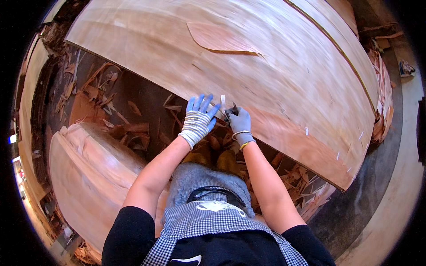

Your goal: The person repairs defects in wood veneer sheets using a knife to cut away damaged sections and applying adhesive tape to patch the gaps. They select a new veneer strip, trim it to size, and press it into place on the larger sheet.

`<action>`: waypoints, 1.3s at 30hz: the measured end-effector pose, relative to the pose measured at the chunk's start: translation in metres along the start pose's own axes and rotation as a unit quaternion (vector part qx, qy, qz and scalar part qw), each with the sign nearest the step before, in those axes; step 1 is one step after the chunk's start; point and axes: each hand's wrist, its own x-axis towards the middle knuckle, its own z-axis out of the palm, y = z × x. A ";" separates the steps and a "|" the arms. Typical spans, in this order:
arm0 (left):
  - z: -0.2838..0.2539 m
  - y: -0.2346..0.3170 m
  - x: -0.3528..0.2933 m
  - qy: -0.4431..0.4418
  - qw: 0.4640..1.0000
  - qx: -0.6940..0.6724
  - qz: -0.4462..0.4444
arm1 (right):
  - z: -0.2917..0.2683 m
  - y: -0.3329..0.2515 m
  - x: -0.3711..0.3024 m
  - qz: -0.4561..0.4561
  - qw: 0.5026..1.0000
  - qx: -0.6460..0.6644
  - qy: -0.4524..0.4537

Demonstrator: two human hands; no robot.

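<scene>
- Rests left hand (199, 119) on the near edge of the pale wood sheet (288, 80), with spread, nearly straight fingers, released rather than clenched.
- Wears a glove there, white and striped over the back, blue over the fingers.
- Grasps a small dark tool (234, 107) in right hand (240, 120), with curled fingers closed round it, at the same edge; cannot tell its kind, mostly hidden by the grip.
- Wears a grey-blue glove on that side, with a thin bangle (242, 132) at the wrist.
- Holds both hands close together, slightly apart.
- Has a white tape strip (222, 99) upright in view, just beside the left fingertips and near the tool.
- Has the sheet directly in front, across most of the upper view, with the near edge slanting down from left to right.
- Has a redder band (288, 136) along that edge, right of the right hand, with another tape piece (306, 131) near it.
- Has a leaf-shaped patch (224, 39) farther up the sheet, well apart from both hands.
- Stands among brown scraps (91, 106), with a second stack (88, 181) at lower left.
- Wears a checked apron (213, 225) over black.
</scene>
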 end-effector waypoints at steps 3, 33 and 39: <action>0.002 -0.001 0.006 0.092 0.996 0.007 -0.004 | -0.005 0.000 0.001 -0.002 1.000 -0.012 0.010; -0.008 0.021 0.055 0.080 0.986 -0.101 0.107 | -0.135 0.028 -0.098 0.217 0.958 0.187 -0.020; 0.033 0.107 0.098 -0.003 0.991 -0.034 0.129 | -0.169 0.007 -0.035 0.162 0.963 0.203 0.075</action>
